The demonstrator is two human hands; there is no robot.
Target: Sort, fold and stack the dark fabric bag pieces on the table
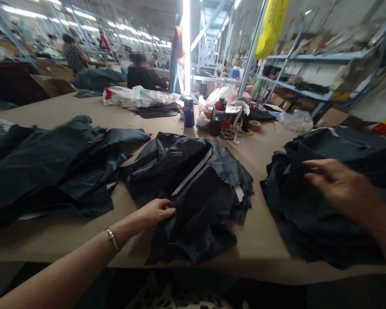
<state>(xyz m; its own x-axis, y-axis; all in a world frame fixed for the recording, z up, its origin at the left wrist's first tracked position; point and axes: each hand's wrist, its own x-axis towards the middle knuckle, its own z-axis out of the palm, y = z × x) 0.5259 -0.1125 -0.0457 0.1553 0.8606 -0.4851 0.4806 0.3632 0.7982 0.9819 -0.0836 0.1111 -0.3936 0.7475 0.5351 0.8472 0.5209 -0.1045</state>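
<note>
My left hand (157, 211) has its fingers closed on the edge of a dark garment piece (196, 219), which lies crumpled in the middle of the table. A pale strip (193, 171) runs slantwise across that cloth, and a small white tag (238, 194) shows at its right side. My right hand (336, 182), a little blurred, hovers at the right-hand pile of dark fabric pieces (296, 206). Its fingers are apart and I see nothing between them. To the left lies another heap of dark fabric (51, 171).
Along the table's (254, 244) far side stand a blue flask (188, 112), a dark bottle (215, 124) and a roll of tape (254, 125). Plastic-wrapped goods (138, 96) lie behind. Blue shelving (309, 81) rises at the right. A person (144, 77) sits beyond the table.
</note>
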